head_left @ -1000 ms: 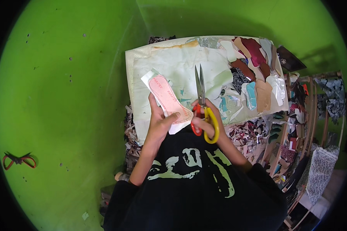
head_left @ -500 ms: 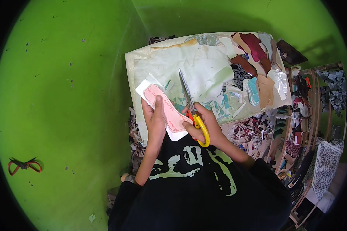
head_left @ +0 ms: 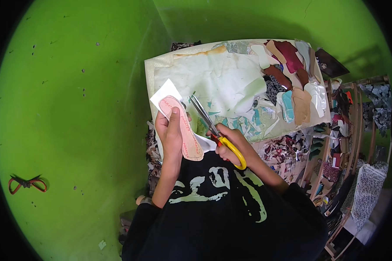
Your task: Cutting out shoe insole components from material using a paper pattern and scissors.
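Now, starting at your left, a second pair of scissors with orange-red handles [head_left: 27, 183] lies on the green floor [head_left: 74, 108], well apart from your work, so you can leave it out of mind. Your left hand [head_left: 172, 135] holds the white sheet [head_left: 166, 92] with the pink insole pattern [head_left: 181, 128] on it, the thumb pressed flat along the pattern; keep this pressure, so that the sheet does not bend when the blades close. Your right hand [head_left: 228, 145] is closed through the yellow handles of the scissors [head_left: 213, 130], and the blades stand narrowly open just beside the right edge of the pattern, near its upper end. I think it is better to cut with the inner part of the blades in short bites, and to turn the sheet with the left hand around the curve, not the scissors. Keep your left fingertips behind the cutting line. Further right, the pale worktop sheet [head_left: 213, 74] carries many cut insole shapes [head_left: 292, 91], and scraps [head_left: 287, 152] lie below them; let the waste strip fall there.
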Demonstrator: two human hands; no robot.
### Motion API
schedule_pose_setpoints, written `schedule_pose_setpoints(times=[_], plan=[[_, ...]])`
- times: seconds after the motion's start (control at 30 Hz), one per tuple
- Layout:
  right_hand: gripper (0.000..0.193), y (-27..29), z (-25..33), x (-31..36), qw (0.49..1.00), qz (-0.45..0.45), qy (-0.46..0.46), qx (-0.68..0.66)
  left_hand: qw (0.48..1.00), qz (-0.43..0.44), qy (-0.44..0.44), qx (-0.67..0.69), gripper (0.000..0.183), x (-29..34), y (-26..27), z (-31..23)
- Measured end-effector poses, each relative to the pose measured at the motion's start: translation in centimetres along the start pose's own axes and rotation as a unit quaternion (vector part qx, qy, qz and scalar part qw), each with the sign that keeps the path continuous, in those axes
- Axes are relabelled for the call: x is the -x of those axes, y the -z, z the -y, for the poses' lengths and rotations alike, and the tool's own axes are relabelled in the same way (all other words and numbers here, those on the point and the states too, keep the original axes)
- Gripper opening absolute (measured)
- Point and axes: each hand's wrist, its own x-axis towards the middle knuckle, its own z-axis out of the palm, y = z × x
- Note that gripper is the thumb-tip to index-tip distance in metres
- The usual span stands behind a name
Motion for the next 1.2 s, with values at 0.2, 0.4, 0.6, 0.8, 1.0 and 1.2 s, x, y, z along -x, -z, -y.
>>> schedule_pose_setpoints(times=[0.2,0.4,0.6,0.8,1.0,1.2], plan=[[0.049,-0.1,0.1,0.9,0.990,0.081,-0.084,0.078,0.999,-0.007,-0.025,-0.034,0.021,0.1,-0.9,-0.6],[0.065,-0.7,1.1,0.3,0.988,0.046,-0.019,0.144,0.998,-0.020,-0.050,-0.037,0.021,0.7,-1.8,0.4],[0.070,-0.9,0.9,0.4,0.986,0.021,0.002,0.163,0.998,-0.027,-0.046,-0.046,0.020,0.8,-1.9,0.8],[0.069,-0.4,1.3,0.0,0.983,0.070,-0.055,0.162,0.998,-0.028,-0.048,-0.012,0.030,0.8,-1.5,0.9],[0.069,-0.3,1.6,0.8,0.985,0.035,-0.055,0.158,1.000,-0.004,0.003,-0.011,0.033,0.4,-1.0,0.4],[0.067,0.1,1.9,0.0,0.992,0.056,-0.052,0.104,0.998,0.032,0.058,0.007,0.030,1.0,-1.7,-0.4]])
